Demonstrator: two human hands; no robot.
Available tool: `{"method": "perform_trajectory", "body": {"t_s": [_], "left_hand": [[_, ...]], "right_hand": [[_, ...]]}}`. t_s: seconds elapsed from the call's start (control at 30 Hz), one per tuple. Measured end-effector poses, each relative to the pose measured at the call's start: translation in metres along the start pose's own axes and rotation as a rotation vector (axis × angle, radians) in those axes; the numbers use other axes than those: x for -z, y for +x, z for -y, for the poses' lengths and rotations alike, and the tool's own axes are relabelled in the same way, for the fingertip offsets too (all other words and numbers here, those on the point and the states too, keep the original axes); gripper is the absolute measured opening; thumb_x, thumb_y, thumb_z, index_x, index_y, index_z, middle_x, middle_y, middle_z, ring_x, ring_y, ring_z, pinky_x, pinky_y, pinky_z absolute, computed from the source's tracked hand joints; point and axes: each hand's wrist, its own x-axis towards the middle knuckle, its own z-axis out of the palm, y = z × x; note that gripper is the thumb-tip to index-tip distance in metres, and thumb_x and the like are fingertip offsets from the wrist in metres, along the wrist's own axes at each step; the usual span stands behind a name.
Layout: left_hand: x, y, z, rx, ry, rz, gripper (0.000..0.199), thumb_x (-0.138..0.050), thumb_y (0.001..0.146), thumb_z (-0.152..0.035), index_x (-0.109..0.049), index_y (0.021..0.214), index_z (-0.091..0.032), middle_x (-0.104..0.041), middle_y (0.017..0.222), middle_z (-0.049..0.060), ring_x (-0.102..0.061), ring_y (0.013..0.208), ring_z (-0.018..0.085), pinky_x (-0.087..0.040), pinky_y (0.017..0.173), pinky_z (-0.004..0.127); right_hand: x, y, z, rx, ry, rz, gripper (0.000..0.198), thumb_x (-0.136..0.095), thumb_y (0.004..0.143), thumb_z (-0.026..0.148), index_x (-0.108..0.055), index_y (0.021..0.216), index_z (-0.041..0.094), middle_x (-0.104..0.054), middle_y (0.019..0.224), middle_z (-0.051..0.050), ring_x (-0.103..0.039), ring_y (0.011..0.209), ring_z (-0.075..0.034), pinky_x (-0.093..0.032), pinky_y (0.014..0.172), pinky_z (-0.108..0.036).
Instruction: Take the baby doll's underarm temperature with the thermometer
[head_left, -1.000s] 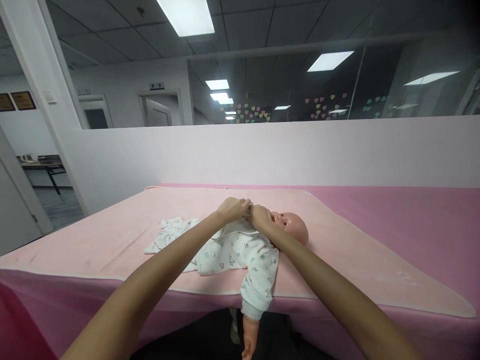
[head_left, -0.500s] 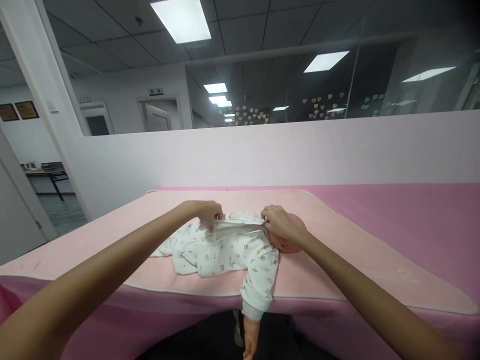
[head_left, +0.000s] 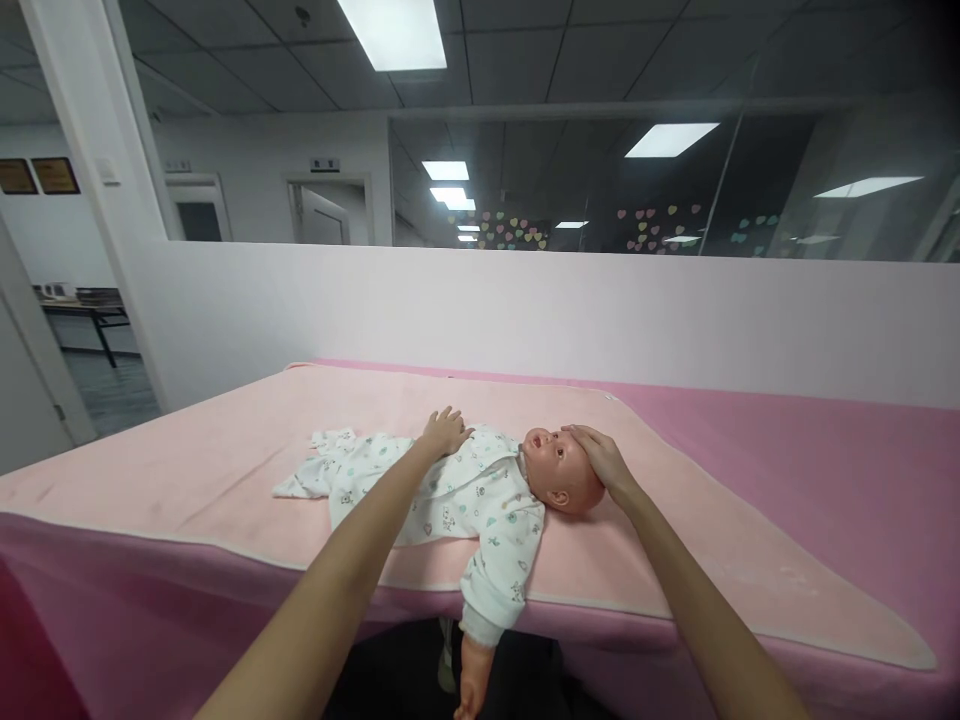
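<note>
A baby doll (head_left: 564,480) lies on its back on a peach mat (head_left: 225,450), head toward the right. It wears a white printed romper (head_left: 502,530), whose front flap lies across the chest. My left hand (head_left: 448,432) rests flat on the doll's chest and belly, fingers stretched out. My right hand (head_left: 600,455) lies with its fingers along the top of the doll's head and forehead, not gripping it. One doll arm (head_left: 474,670) hangs over the near edge of the table. The doll's far arm is hidden.
A pink cover (head_left: 825,450) lies under the mat and drapes over the near edge. Behind stands a low white wall (head_left: 525,310) topped with glass that bears heart stickers. At the far left is a dark table (head_left: 94,310) beyond a doorway.
Both hands have let go of the romper's front edge, which now lies flat. My left hand has settled on the chest; my right has moved onto the head, uncovering the doll's face.
</note>
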Motion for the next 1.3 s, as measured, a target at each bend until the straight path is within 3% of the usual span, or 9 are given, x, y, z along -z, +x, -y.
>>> {"method": "perform_trajectory", "body": {"t_s": [0.13,0.27,0.37,0.5,0.67,0.8,1.07,1.3], "left_hand": [[-0.022,-0.002,0.006,0.068,-0.043,0.006,0.056,-0.016,0.084,-0.057,-0.048,0.106,-0.017,-0.06,0.11,0.011,-0.053,0.105,0.023,-0.025,0.1,0.043],[-0.025,-0.001,0.011,0.152,-0.068,0.016,0.068,-0.012,0.079,-0.066,-0.042,0.116,-0.017,-0.059,0.112,0.014,-0.055,0.102,0.027,-0.04,0.084,0.039],[-0.024,-0.001,0.013,0.188,-0.08,0.028,0.072,-0.011,0.077,-0.069,-0.043,0.119,-0.02,-0.059,0.114,0.012,-0.054,0.105,0.028,-0.041,0.083,0.039],[-0.024,-0.002,0.014,0.215,-0.098,0.06,0.078,-0.009,0.073,-0.073,-0.058,0.103,-0.02,-0.061,0.111,0.012,-0.055,0.103,0.03,-0.041,0.083,0.04],[-0.025,-0.002,0.016,0.223,-0.105,0.037,0.08,-0.006,0.072,-0.074,-0.058,0.103,-0.022,-0.06,0.113,0.009,-0.054,0.105,0.029,-0.039,0.087,0.041],[-0.025,-0.005,0.016,0.22,-0.098,0.009,0.08,-0.007,0.072,-0.074,-0.056,0.107,-0.021,-0.059,0.115,0.01,-0.052,0.107,0.028,-0.036,0.09,0.041],[-0.023,-0.002,0.015,0.215,-0.111,0.021,0.083,-0.006,0.07,-0.076,-0.053,0.111,-0.021,-0.057,0.118,0.01,-0.051,0.108,0.03,-0.036,0.09,0.042],[-0.025,0.002,0.017,0.219,-0.096,0.029,0.083,-0.006,0.07,-0.077,-0.055,0.108,-0.022,-0.059,0.114,0.009,-0.053,0.105,0.031,-0.036,0.089,0.043]], "right_hand": [[-0.004,0.005,-0.011,-0.075,0.172,-0.058,0.033,-0.059,0.066,0.045,-0.068,0.082,0.018,-0.067,0.097,-0.004,-0.056,0.098,-0.024,-0.04,0.088,-0.033],[-0.005,0.008,-0.005,-0.152,0.221,-0.072,0.031,-0.063,0.063,0.044,-0.069,0.078,0.018,-0.068,0.093,-0.003,-0.057,0.096,-0.023,-0.042,0.086,-0.031],[-0.005,0.007,-0.005,-0.338,0.314,-0.082,0.031,-0.062,0.064,0.045,-0.067,0.078,0.017,-0.069,0.085,-0.004,-0.06,0.09,-0.025,-0.045,0.081,-0.032],[-0.008,-0.008,-0.01,-0.521,0.654,0.129,0.041,-0.05,0.072,0.051,-0.066,0.089,0.017,-0.069,0.089,-0.008,-0.062,0.089,-0.027,-0.048,0.081,-0.04],[-0.008,-0.028,-0.006,-0.51,0.937,0.344,0.049,-0.045,0.075,0.051,-0.059,0.108,0.019,-0.062,0.111,-0.009,-0.057,0.103,-0.029,-0.042,0.091,-0.046],[-0.007,-0.029,-0.009,-0.505,0.96,0.34,0.051,-0.045,0.075,0.049,-0.057,0.112,0.017,-0.061,0.113,-0.01,-0.056,0.103,-0.031,-0.041,0.091,-0.048],[-0.014,-0.024,-0.014,-0.507,0.872,0.2,0.058,-0.04,0.073,0.058,-0.058,0.111,0.017,-0.062,0.11,-0.011,-0.058,0.099,-0.032,-0.044,0.084,-0.049],[-0.013,-0.025,-0.013,-0.461,0.745,0.247,0.062,-0.033,0.075,0.06,-0.053,0.117,0.019,-0.06,0.113,-0.008,-0.057,0.101,-0.029,-0.043,0.086,-0.047]]}}
